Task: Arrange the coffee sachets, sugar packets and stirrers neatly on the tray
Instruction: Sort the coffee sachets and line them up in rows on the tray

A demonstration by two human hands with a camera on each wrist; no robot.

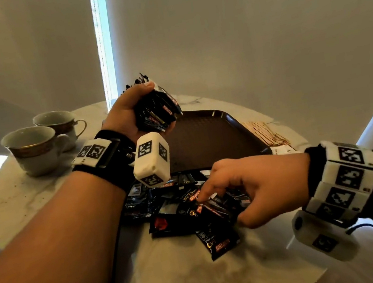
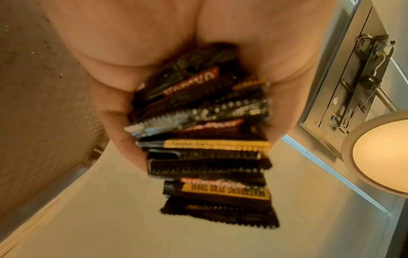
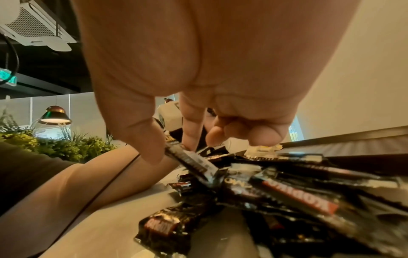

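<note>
Left hand (image 1: 126,112) clamps a stack of black foil coffee sachets (image 1: 158,111) above the dark brown plastic tray (image 1: 206,135); right hand (image 1: 250,190) pinches one loose black sachet (image 3: 189,162) at lower centre of the round white marble table (image 1: 202,274).

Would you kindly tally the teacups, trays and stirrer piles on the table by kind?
Teacups: 2
Trays: 1
Stirrer piles: 1
Total: 4

two teacups (image 1: 33,149); one tray (image 1: 207,138); sachets (image 1: 187,212) and stirrers (image 1: 268,132) too many to count
</note>
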